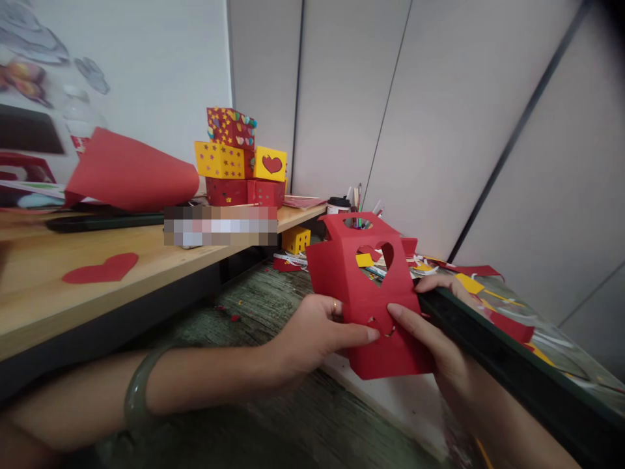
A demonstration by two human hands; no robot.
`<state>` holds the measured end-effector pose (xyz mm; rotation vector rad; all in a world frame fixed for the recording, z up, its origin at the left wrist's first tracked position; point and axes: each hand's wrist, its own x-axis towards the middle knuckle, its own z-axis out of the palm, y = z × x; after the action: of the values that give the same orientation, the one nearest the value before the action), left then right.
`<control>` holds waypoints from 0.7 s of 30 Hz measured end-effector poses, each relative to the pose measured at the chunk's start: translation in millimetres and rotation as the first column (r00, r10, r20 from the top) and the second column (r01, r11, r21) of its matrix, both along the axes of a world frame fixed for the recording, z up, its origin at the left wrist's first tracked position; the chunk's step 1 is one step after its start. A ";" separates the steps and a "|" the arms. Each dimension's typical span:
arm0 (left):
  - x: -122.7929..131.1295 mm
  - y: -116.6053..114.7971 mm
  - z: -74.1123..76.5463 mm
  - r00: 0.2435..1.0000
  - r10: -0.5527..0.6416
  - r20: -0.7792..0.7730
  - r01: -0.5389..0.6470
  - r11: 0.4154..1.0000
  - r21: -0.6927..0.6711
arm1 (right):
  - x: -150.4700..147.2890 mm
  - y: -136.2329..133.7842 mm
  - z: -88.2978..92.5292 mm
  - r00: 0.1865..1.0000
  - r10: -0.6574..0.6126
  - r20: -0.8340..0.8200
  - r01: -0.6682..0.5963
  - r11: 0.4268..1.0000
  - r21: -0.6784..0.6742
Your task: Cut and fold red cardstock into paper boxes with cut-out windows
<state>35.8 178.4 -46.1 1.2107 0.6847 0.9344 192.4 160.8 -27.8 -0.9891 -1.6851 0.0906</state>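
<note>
A folded red paper box (361,352) with a heart-shaped cutout is held up in front of me, right of centre. My left hand (325,329) grips its lower left side, the thumb lying across the front panel near small curved slits. On the right edge, my right hand (439,332) holds the box with its thumb on the front. A long dark green stapler-like tool (508,365) passes between the fingers and thumb of my right hand, its tip close to the box's right edge. Its jaws are partly hidden by the box.
On a wooden shelf (146,251) at the left are stacked red and yellow boxes (219,159), a rolled red sheet (131,172) and a red paper heart (105,268). Paper scraps (508,322), a lidded cup (338,205) and a small yellow box (296,240) lie beyond.
</note>
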 end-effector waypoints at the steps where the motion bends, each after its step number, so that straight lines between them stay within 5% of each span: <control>1: 0.1 -0.5 -0.1 1.000 -0.009 -0.007 0.009 1.000 -0.005 | 0.1 -0.9 2.2 1.000 -0.002 0.015 0.002 1.000 -0.029; 6: 0.9 0.1 -1.4 0.999 -0.041 0.002 0.041 0.998 -0.042 | 1.8 -1.6 5.7 0.999 -0.030 0.018 0.031 0.998 -0.059; 17: 0.1 16.1 -16.4 0.977 -0.156 -0.149 0.147 0.987 -0.067 | 10.0 23.9 -24.2 0.988 -0.132 -0.080 0.132 0.991 0.005; 21: -1.1 24.8 -19.8 0.988 -0.137 -0.073 0.137 0.991 0.002 | 13.9 31.2 -23.5 0.981 -0.177 -0.082 0.181 0.983 0.044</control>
<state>34.7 203.2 -65.9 1.2866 0.6477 0.7817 206.4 192.0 -51.4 -1.0807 -1.5132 -0.0320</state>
